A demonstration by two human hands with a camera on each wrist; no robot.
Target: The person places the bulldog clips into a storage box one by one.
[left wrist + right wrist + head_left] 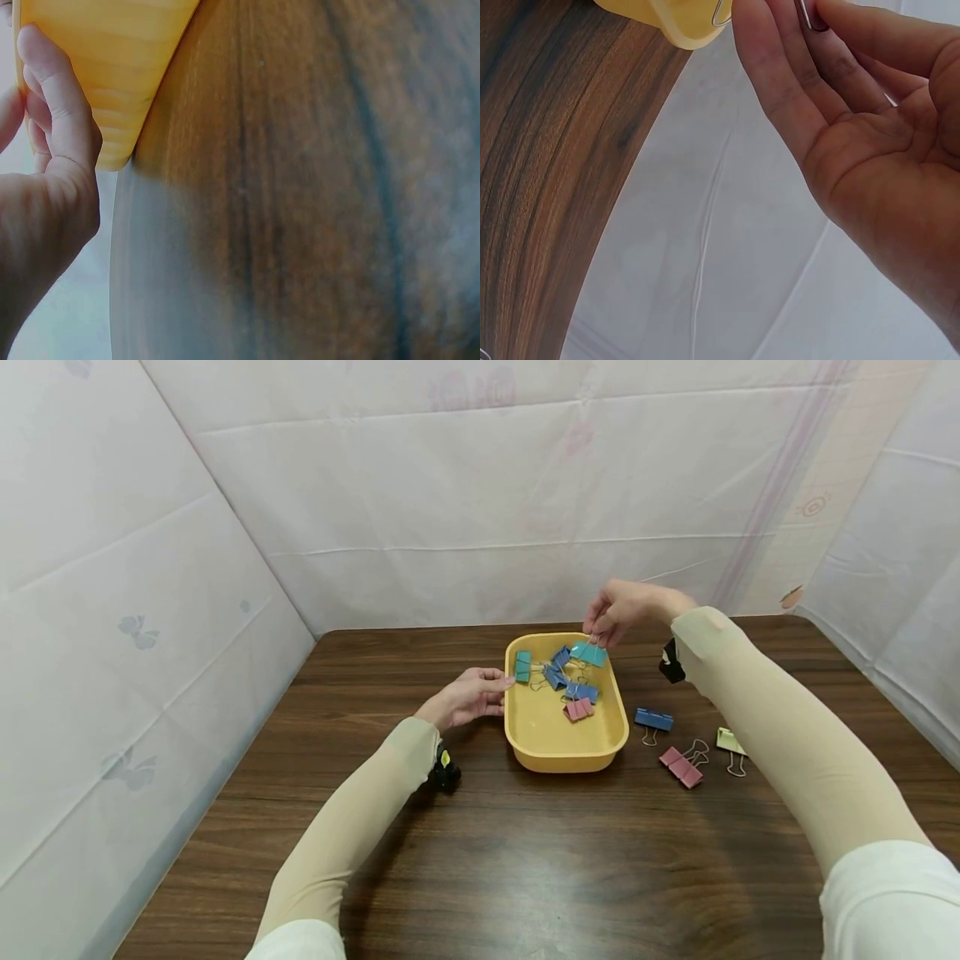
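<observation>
A yellow tray [567, 758] sits mid-table with several binder clips in it: a teal one [522, 666], blue ones [558, 669] and a pink one [578, 708]. Above the tray's far end my right hand [597, 635] pinches the wire handle of a teal binder clip [588, 653], which hangs just over the others. The right wrist view shows that wire [808, 16] between my fingertips, by the tray's corner [682, 19]. My left hand [498, 689] rests against the tray's left wall, its fingers [49, 90] lying along the yellow side [112, 60].
On the dark wooden table [525, 860], right of the tray, lie a blue clip [653, 719], a pink clip [681, 767] and a pale yellow clip [729, 742]. White sheeting [450, 510] walls the table at the back and both sides.
</observation>
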